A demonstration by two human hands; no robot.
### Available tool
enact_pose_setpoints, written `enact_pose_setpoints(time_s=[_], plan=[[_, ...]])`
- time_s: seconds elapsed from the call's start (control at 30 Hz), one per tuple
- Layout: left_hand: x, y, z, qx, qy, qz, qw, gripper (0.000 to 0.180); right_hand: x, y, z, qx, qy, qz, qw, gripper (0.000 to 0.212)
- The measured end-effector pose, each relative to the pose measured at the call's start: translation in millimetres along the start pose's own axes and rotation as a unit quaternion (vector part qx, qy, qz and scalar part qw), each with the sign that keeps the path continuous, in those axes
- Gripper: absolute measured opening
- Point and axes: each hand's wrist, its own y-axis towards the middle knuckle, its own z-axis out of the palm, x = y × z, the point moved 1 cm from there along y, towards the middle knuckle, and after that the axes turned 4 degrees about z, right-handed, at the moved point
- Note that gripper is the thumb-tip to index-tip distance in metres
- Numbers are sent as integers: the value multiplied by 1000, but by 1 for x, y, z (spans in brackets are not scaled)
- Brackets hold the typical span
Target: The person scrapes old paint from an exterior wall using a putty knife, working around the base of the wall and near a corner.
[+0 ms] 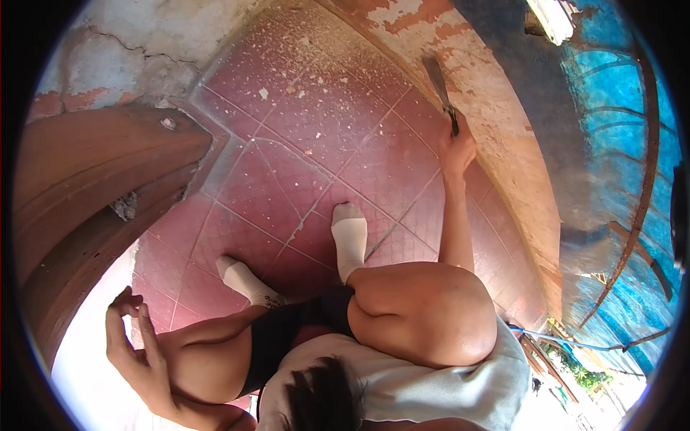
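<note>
My right hand (458, 152) is closed around the dark handle of a scraper (436, 75). The scraper's flat metal blade points away from me and lies against, or just in front of, the peeling wall (489, 93) on the right. Bare orange-brown patches and pale leftover paint show on that wall. At the lower left, my left hand (140, 355) hangs beside my left knee, its fingers loosely bent and apart, with nothing visible in them.
Red floor tiles (287, 179) carry scattered paint flakes (309, 54), thickest in the far corner. A brown wooden frame (108, 154) stands left, below a cracked wall (144, 50). Blue sheeting (611, 93) hangs at the right. My socked feet (350, 233) rest on the tiles.
</note>
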Motion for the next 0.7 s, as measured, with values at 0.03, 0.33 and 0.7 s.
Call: enact_pose_setpoints(time_s=[0.03,0.33,0.7], plan=[[1,1,0,15,-9,-3,1000,14,-9,-10,0,17,50,-20,998,25],[-6,6,2,0,-29,-14,999,13,-91,-26,-98,24,51,-32,998,31],[-6,6,3,7,-33,-9,999,10,-40,-6,-81,-21,-51,-20,998,32]])
